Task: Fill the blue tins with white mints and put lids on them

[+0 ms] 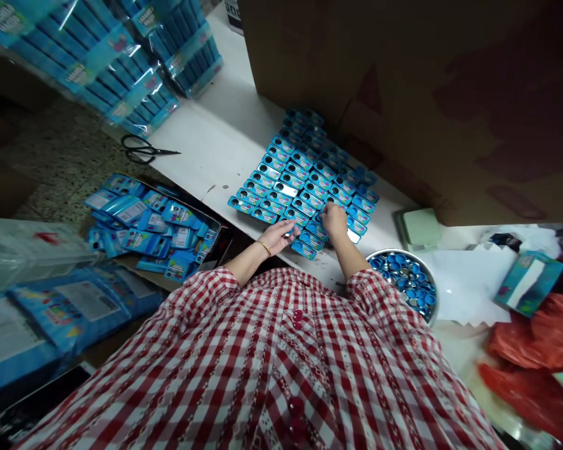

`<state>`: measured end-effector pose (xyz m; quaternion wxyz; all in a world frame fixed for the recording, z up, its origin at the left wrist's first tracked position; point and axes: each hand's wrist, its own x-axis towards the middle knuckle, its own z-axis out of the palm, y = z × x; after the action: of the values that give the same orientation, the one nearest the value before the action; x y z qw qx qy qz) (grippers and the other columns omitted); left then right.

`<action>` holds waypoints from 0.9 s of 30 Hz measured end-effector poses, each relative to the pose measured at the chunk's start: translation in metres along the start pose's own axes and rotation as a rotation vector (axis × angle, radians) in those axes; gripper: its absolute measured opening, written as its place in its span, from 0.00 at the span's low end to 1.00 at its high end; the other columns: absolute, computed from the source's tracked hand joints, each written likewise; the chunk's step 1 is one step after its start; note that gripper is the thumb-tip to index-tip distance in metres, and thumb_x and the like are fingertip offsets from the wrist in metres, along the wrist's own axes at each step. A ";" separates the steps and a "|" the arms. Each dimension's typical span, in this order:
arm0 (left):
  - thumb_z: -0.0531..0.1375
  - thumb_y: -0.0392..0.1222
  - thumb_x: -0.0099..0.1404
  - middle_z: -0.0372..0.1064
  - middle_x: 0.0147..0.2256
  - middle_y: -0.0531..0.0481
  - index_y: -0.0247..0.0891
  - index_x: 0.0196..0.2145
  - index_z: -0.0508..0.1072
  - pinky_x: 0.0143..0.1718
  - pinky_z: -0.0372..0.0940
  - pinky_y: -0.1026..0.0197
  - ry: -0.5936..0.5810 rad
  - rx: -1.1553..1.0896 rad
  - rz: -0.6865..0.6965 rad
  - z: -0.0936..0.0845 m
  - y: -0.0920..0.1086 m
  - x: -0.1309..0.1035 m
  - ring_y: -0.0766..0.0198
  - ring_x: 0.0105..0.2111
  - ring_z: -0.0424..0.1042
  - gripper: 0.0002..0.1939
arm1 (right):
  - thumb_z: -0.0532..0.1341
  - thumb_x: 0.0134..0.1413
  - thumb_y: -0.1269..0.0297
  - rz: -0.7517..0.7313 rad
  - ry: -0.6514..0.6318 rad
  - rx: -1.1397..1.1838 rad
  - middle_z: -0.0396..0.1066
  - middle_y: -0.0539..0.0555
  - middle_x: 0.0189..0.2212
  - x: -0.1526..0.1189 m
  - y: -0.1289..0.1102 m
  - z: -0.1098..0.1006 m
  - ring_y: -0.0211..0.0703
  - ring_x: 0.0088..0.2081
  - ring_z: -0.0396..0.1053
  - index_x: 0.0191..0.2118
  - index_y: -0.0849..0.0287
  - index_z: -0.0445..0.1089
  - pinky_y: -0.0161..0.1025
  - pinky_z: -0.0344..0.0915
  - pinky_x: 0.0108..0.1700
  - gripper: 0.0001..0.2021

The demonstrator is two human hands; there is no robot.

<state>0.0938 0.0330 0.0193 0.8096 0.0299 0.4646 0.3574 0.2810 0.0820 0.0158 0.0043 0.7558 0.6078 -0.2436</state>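
Rows of small blue printed tins [304, 181], many with a dark round opening at one end, lie close together on the white table. My left hand [276, 237] is at their near edge, palm turned partly up, fingers curled around what look like small blue caps. Over the near right rows, my right hand [334, 222] has its fingers pinched together and pointing down at a tin; whatever is between the fingertips is hidden. Beside my right forearm stands a round metal bowl [435, 281] filled with loose blue caps [406, 275].
Black scissors [143, 150] lie at the table's left edge. An open box of blue packets [145, 231] sits below, and wrapped blue packs [98, 62] are stacked behind. A large cardboard box [403, 112] walls off the far side. Red plastic bags [539, 337] lie right.
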 end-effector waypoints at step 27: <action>0.65 0.36 0.57 0.71 0.27 0.48 0.33 0.29 0.67 0.23 0.59 0.68 0.016 0.119 -0.015 0.019 -0.009 0.013 0.67 0.25 0.72 0.08 | 0.60 0.48 0.68 -0.283 -0.138 0.438 0.72 0.50 0.28 -0.029 -0.003 0.003 0.38 0.32 0.68 0.32 0.59 0.72 0.36 0.64 0.39 0.04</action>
<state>0.1174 0.0394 0.0171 0.8054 0.0720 0.4916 0.3233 0.2728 0.0552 0.0249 -0.1522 0.6279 0.6384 -0.4184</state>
